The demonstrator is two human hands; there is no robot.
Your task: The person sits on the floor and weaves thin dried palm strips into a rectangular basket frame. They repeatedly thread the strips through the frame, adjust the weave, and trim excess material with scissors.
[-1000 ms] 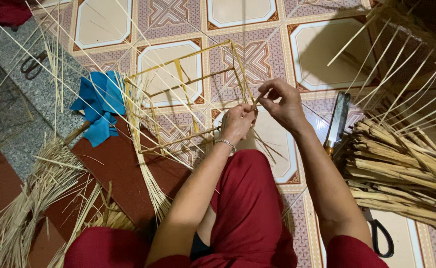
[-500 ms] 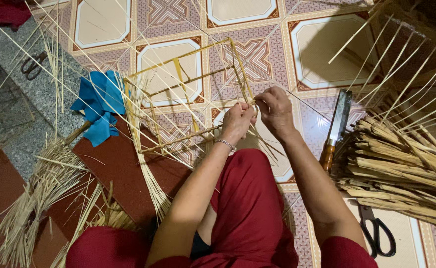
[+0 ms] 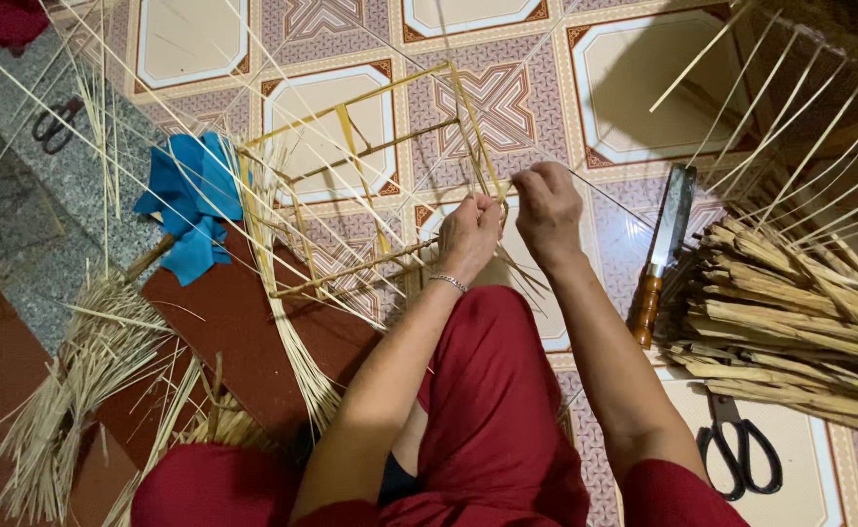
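Both hands, left hand (image 3: 468,237) and right hand (image 3: 546,207), pinch thin strips at the near corner of a bamboo frame (image 3: 370,181) on the tiled floor (image 3: 643,88). A knife (image 3: 665,244), split bamboo bundle (image 3: 799,312), and scissors (image 3: 736,449) lie right; blue cloth (image 3: 190,210) left.

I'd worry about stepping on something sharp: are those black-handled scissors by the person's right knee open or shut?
Shut, as far as shows: the black-handled scissors lie flat on the tiled floor, loops side by side, blades together and partly hidden under bamboo strips.
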